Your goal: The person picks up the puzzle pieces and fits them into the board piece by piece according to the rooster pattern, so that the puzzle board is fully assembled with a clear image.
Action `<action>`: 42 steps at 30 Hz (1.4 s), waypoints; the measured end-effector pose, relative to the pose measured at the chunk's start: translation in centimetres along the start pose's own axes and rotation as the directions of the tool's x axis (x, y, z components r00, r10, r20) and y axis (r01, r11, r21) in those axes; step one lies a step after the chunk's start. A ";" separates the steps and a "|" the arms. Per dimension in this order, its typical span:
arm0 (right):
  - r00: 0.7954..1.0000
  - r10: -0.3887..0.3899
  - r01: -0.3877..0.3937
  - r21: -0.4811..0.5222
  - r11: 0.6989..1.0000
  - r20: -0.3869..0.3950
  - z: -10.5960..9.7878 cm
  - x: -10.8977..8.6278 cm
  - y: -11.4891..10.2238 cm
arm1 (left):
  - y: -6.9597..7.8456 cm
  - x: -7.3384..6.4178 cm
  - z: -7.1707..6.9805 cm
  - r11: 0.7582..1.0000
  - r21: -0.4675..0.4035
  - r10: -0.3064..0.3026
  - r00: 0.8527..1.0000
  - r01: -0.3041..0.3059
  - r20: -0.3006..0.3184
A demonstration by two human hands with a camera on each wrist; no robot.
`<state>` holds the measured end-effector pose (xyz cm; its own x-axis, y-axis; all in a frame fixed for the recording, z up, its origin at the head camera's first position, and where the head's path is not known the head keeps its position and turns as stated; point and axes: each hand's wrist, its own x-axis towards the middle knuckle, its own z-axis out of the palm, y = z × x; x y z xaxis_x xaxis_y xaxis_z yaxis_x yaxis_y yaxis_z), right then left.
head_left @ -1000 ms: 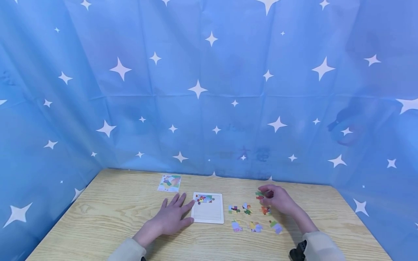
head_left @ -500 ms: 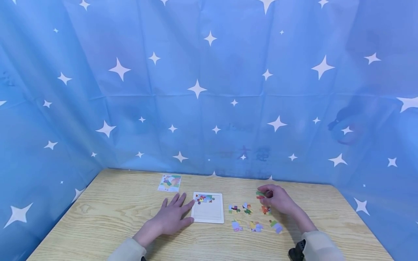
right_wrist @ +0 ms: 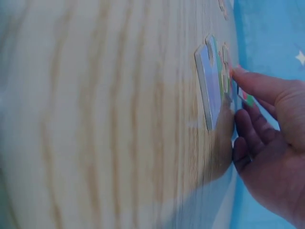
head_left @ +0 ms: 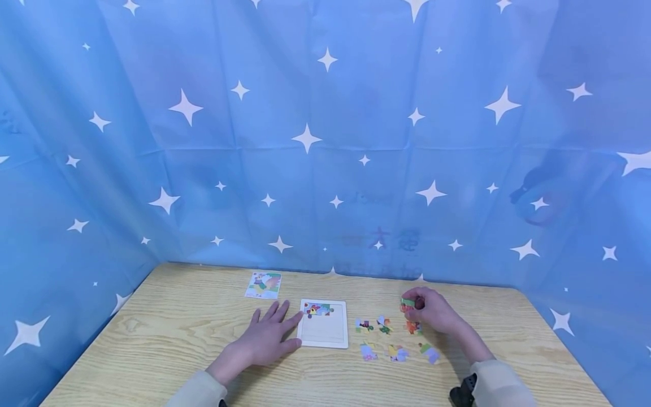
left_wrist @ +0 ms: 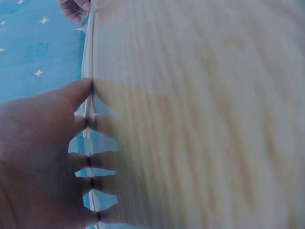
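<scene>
My left hand (head_left: 270, 334) lies spread on the table, its thumb and index finger at the left edge of a white puzzle tray (head_left: 325, 337). Joined puzzle pieces (head_left: 317, 309) fill part of the tray's upper left. Over at the right, my right hand (head_left: 431, 310) pinches a green and red puzzle piece (head_left: 407, 304) between thumb and fingers. In the right wrist view that puzzle piece (right_wrist: 247, 98) shows partly behind the thumb, its underside hidden. Just below the hand is an orange puzzle piece (head_left: 413, 327).
Several loose puzzle pieces lie right of the tray, among them a purple and green puzzle piece (head_left: 429, 354) and a purple one with a flower (head_left: 368, 353). A picture card (head_left: 263, 285) lies behind my left hand. A blue star-printed curtain (head_left: 325, 169) borders the table (head_left: 168, 316).
The green and red puzzle piece has turned slightly in my right hand's fingers and shows more of its face. My left hand has stayed in place.
</scene>
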<state>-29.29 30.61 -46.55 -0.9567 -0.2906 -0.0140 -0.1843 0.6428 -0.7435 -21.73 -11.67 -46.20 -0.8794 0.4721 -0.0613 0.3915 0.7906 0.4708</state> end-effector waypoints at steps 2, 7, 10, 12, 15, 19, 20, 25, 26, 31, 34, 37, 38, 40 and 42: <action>1.000 0.011 -0.011 -0.005 1.000 -0.012 0.0 0.0 0.0 | -0.1 0.0 0.0 1.000 0.001 0.000 1.000 0.000 0.000; 0.997 0.038 -0.040 -0.024 0.999 -0.065 0.1 0.2 -0.2 | -0.2 0.1 0.1 1.000 -0.002 -0.005 1.000 0.005 0.001; 0.995 0.030 -0.034 -0.044 0.998 -0.091 0.1 0.4 -0.3 | -0.2 0.1 0.1 1.000 -0.005 -0.006 1.000 0.006 0.001; 0.994 0.028 -0.033 -0.049 0.998 -0.102 0.2 0.5 -0.5 | -0.2 0.2 0.1 1.000 -0.007 -0.005 1.000 0.005 0.002; 0.994 0.025 -0.030 -0.047 0.998 -0.108 0.5 0.6 -0.7 | -0.3 0.2 0.2 1.000 -0.007 0.000 1.000 0.000 0.003; 0.992 0.024 -0.027 -0.023 0.999 -0.125 1.1 0.6 -1.4 | -0.8 0.4 0.5 1.000 -0.003 0.015 1.000 -0.015 0.000; 0.991 0.020 -0.022 -0.016 1.000 -0.132 1.2 0.7 -1.6 | -0.9 0.5 0.7 1.000 0.000 0.022 1.000 -0.022 -0.007; 0.987 0.000 0.002 0.015 1.000 -0.164 2.1 0.8 -2.7 | -1.4 0.6 1.1 0.999 -0.003 0.040 0.999 -0.040 -0.018; 0.986 0.004 0.000 0.024 1.000 -0.165 2.3 0.8 -2.9 | -1.4 0.7 1.1 0.999 -0.006 0.036 0.999 -0.036 -0.017; 0.987 0.013 -0.002 0.068 0.998 -0.161 3.1 1.0 -4.1 | -1.1 0.5 0.9 1.000 -0.009 0.024 1.000 -0.024 -0.002; 0.988 0.004 0.011 0.096 0.995 -0.154 3.6 1.2 -4.6 | -0.8 0.4 0.6 1.000 -0.011 0.016 1.000 -0.016 0.001; 0.989 -0.006 0.024 0.119 0.993 -0.150 4.1 1.4 -5.2 | -0.6 0.2 0.4 1.000 -0.003 0.009 1.000 -0.009 0.002; 0.989 -0.013 0.031 0.117 0.993 -0.148 4.3 1.4 -5.4 | -0.5 0.2 0.4 1.000 -0.005 0.004 1.000 -0.004 0.000; 0.988 -0.028 0.045 0.108 0.993 -0.151 4.6 1.5 -5.7 | -0.9 0.4 0.7 1.000 0.003 0.007 1.000 -0.007 -0.008; 0.987 -0.043 0.059 0.097 0.994 -0.157 5.0 1.6 -5.9 | -0.8 0.4 0.6 1.000 0.007 0.008 1.000 -0.007 -0.008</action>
<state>-28.63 22.75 -45.51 -0.9713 -0.2032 0.1235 -0.2178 0.5525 -0.8045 -22.22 -11.90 -47.17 -0.8785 0.4751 -0.0512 0.3999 0.7895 0.4656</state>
